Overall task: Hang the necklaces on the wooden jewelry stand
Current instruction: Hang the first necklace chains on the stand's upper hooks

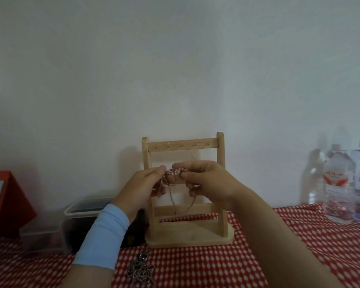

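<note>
A: Location of the rose-coloured necklace (175, 172)?
B: Bunched in mid-air between left hand (141, 188) and right hand (208, 183), in front of the wooden jewelry stand (220, 146), level with the open gap between top bar (206, 143) and lower rail (204, 209); not yet hung.

A: Grip?
B: Pinched from both sides: left thumb and forefinger closed on one end of the bunch, right thumb and forefinger on the other, right hand's other fingers curled beneath. Held span short and horizontal, left to right; loose strands drooping towards the lower rail.

A: Relation governing the next move?
B: Row of small hooks (182, 144) above and behind the grip, along the top bar, parallel to the held span. Judged requirement: opening a loop, then lifting up and away from the body onto one hook. Both hands about equally near.

A: Appearance?
B: Fine pinkish-gold links, apparently tangled or doubled over, though too blurred to confirm; likely to snag on itself. Second, silvery heap of chains (141, 271) lying on the red-and-white cloth (216, 267) beside the left forearm, well apart from the grip
</note>
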`<state>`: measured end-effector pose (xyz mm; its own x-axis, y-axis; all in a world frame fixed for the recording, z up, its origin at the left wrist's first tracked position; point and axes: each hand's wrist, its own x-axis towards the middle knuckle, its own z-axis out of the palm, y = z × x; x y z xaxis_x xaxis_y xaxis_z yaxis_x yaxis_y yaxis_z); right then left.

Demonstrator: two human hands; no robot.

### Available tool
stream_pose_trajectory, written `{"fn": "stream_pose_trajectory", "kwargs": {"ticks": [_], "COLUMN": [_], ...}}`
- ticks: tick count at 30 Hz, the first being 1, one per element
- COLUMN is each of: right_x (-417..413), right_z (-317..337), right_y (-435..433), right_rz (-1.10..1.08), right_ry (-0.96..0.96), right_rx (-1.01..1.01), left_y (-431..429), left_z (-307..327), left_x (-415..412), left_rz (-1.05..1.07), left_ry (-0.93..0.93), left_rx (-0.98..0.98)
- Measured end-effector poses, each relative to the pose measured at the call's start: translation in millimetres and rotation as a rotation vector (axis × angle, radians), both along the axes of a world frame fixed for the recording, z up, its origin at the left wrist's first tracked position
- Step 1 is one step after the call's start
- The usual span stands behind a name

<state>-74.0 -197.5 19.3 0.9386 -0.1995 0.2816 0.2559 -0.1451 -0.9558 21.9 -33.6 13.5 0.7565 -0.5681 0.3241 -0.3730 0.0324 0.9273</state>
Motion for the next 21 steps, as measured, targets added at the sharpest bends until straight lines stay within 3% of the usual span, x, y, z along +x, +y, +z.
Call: {"fn": "stream_pose_trajectory", "kwargs": {"ticks": [4,8,13,21], "right_x": [1,-4,-8,-1], "right_z": [1,4,7,5], "right_y": [0,4,8,3], "right_rz": [-0.127,-0.177,-0.089,-0.227], "right_ry": [-0.027,-0.079,-0.150,-0.130], "right_rx": [-0.021,-0.108,-0.079,-0.203], "left_y": [0,5,1,1], "left_z": [2,7,12,8], "left_x": [-1,-1,-13,-3], "left_rz": [-0.006,-0.007,-0.033,0.058], "left_ry": [-0.016,-0.250,-0.278,-0.280], "left_rx": [0.019,0.091,0.025,0.082]}}
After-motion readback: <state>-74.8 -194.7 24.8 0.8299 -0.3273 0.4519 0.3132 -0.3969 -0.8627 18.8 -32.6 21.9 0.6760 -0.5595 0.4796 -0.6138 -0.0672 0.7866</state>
